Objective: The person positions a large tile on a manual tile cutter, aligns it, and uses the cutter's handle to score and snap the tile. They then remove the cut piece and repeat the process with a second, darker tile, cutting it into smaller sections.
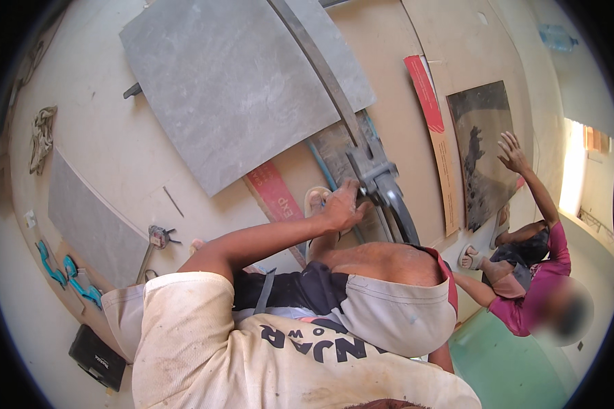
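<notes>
- Left hand point(341, 208): fingers curled around the handle end of a manual tile cutter point(378, 180), knuckles up, forearm stretched forward across the person's bent knee.
- Right hand: not visible; cannot tell what it does.
- Tile cutter: dark grey metal, a long narrow rail point(317, 61) with a blocky carriage head near the hand and a curved lever below it. Long axis runs from the upper middle of the view down and right to the hand; the handle end points toward the person, the far end away.
- Large grey tile point(232, 88): square, matte, faintly mottled stone look, lying flat under the rail, its corners turned diamond-wise to the person. The rail crosses its right part.
- Floor point(116, 150): pale beige, dusty, smooth.
- Second grey tile point(92, 225): same matte finish, flat on the floor to the left, well apart from the cutter.
- Red cardboard strip point(276, 198): lies just beside the big tile's lower corner, near the sandalled foot point(316, 200).
- Turquoise plastic clips point(71, 273) and a black case point(97, 358): lower left.
- Another person in a magenta shirt point(542, 286): crouches at right, one hand point(512, 153) spread flat on a dark mottled tile point(481, 150).
</notes>
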`<state>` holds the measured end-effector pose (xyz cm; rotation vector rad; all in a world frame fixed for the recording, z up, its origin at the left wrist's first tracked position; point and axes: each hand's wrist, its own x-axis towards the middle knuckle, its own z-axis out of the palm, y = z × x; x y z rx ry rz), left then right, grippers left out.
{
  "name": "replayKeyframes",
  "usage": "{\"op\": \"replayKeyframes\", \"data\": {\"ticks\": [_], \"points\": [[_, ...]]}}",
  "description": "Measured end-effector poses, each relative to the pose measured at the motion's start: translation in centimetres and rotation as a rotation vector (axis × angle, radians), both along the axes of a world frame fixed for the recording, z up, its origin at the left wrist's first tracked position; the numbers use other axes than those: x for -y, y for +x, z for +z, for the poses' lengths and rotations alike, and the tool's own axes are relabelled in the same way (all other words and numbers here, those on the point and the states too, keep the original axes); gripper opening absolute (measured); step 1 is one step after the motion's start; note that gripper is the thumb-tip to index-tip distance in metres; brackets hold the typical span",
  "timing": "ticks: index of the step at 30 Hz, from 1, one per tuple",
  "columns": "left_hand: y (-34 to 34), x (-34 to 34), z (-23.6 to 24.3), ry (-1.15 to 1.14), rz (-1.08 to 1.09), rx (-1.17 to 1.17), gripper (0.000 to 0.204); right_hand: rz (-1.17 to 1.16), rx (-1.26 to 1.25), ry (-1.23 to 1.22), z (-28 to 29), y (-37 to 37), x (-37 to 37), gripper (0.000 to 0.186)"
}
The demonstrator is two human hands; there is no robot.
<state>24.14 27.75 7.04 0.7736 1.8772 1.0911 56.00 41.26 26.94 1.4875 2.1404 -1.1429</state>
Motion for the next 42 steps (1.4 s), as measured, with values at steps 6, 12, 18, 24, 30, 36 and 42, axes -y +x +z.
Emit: {"op": "replayKeyframes", "data": {"ticks": [6,12,18,24,30,36,42], "points": [[-1.5,-0.5,-2.1,0.110,0.325,-0.045,0.056,0.118,0.019,-0.123,2.3,-11.6,-1.3,0.045],[-5.2,-0.2,-1.7,0.118,0.422,-0.033,0.037,0.399,-0.142,-0.256,4.4,-15.7,-2.5,0.044],[-6.9,-0.3,-1.0,0.192,0.510,-0.103,0.031,0.367,-0.033,-0.178,0.4,-13.9,-2.7,0.040],[-9.4,-0.4,-1.3,0.160,0.531,-0.155,0.025,0.055,-0.062,-0.223,-5.1,-10.0,-3.9,0.038],[-9.7,-0.5,-1.9,0.171,0.515,-0.231,0.026,-0.339,-0.083,-0.394,-9.1,-5.9,-5.1,0.037],[-9.8,0.0,-0.7,0.170,0.477,-0.204,0.025,0.389,0.103,-0.100,-1.9,-13.8,-0.6,0.032],[-8.9,0.2,-0.9,0.163,0.413,-0.262,0.022,0.495,0.148,-0.064,-3.6,-13.2,-1.1,0.031]]}}
